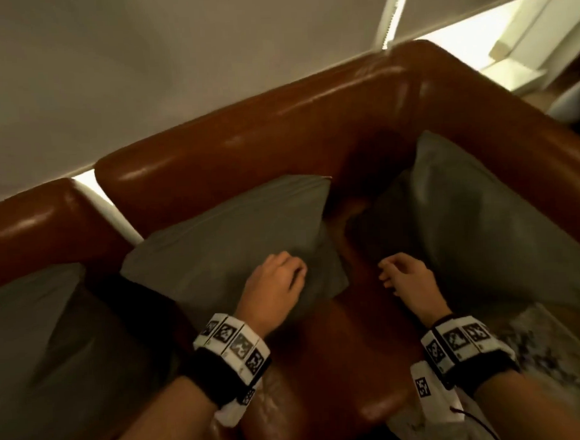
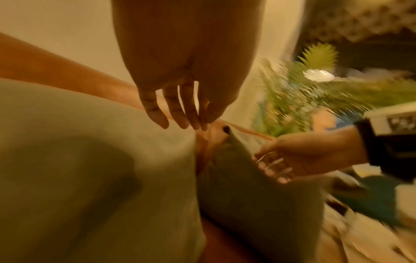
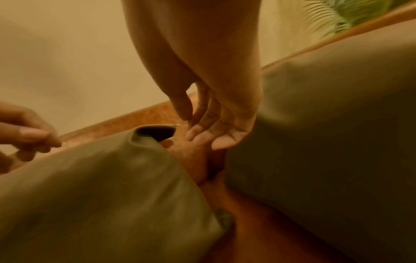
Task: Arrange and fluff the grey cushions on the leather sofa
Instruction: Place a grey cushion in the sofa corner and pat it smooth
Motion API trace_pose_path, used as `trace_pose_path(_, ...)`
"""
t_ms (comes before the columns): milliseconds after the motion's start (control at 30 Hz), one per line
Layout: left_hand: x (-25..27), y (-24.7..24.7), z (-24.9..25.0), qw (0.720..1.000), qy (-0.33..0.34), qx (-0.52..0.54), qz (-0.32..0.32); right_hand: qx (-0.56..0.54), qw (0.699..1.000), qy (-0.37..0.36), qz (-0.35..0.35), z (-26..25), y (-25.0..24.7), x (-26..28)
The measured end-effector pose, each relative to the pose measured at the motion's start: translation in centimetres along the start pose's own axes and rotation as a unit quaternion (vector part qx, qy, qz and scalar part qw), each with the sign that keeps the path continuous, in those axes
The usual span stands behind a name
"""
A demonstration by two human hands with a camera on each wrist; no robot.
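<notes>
Three grey cushions lean on the brown leather sofa (image 1: 278,137): a left cushion (image 1: 37,330), a middle cushion (image 1: 233,235) and a right cushion (image 1: 481,218) in the corner by the armrest. My left hand (image 1: 294,273) is over the middle cushion's lower right corner. In the left wrist view its fingers (image 2: 175,113) hang straight above the middle cushion (image 2: 90,169) and hold nothing. My right hand (image 1: 389,275) hovers over the bare seat between the middle and right cushions. Its fingers (image 3: 202,124) are relaxed and empty, close to the right cushion (image 3: 326,142).
A pale wall runs behind the sofa back. A lit gap (image 1: 105,208) separates two sofa sections. A patterned rug (image 1: 554,358) lies at the right, white furniture (image 1: 521,60) stands beyond the armrest, and a green plant (image 2: 315,85) is behind it.
</notes>
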State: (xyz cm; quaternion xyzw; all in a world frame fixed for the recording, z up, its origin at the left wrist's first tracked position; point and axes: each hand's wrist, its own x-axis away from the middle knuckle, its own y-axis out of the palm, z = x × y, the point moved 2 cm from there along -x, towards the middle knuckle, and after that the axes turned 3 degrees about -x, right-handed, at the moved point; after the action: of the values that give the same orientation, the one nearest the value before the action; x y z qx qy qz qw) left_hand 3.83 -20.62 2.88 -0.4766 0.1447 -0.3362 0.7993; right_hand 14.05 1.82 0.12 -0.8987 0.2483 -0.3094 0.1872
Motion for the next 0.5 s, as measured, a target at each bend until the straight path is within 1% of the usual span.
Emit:
trace_pose_path(67, -1.9, 1.6, 2.6, 0.998, 0.041, -0.026, -0.044, 0.006, 0.999, 0.026, 0.041, 2.2, -1.9, 1.5)
trace_pose_path(133, -3.9, 3.0, 5.1, 0.995, 0.074, -0.032, -0.063, 0.025, 0.992, 0.02, 0.124, 4.2, -3.9, 2.2)
trace_pose_path(233, -6.7, 5.1, 9.3, 0.988, 0.127, -0.042, -0.08, 0.061, 0.963, 0.01, 0.261, 6.4, -6.5, 2.5)
trace_pose_path(300, -8.1, 6.2, 11.5, 0.982, 0.16, -0.054, -0.087, 0.075, 0.942, -0.024, 0.327, 7.1, -7.6, 2.5)
trace_pose_path(333, -9.0, 7.0, 12.6, 0.978, 0.174, -0.061, -0.098, 0.071, 0.936, -0.033, 0.342, 7.5, -8.2, 2.2)
trace_pose_path(400, -10.9, 8.7, 14.1, 0.968, 0.195, -0.095, -0.124, 0.058, 0.941, -0.031, 0.332, 8.1, -8.9, 1.4)
trace_pose_path(433, -12.0, 9.6, 14.7, 0.963, 0.203, -0.116, -0.134, 0.07, 0.945, -0.031, 0.319, 8.6, -9.2, 0.7)
trace_pose_path(500, -14.2, 11.3, 15.4, 0.952, 0.212, -0.159, -0.153, 0.138, 0.947, -0.024, 0.288, 9.2, -9.7, -0.9)
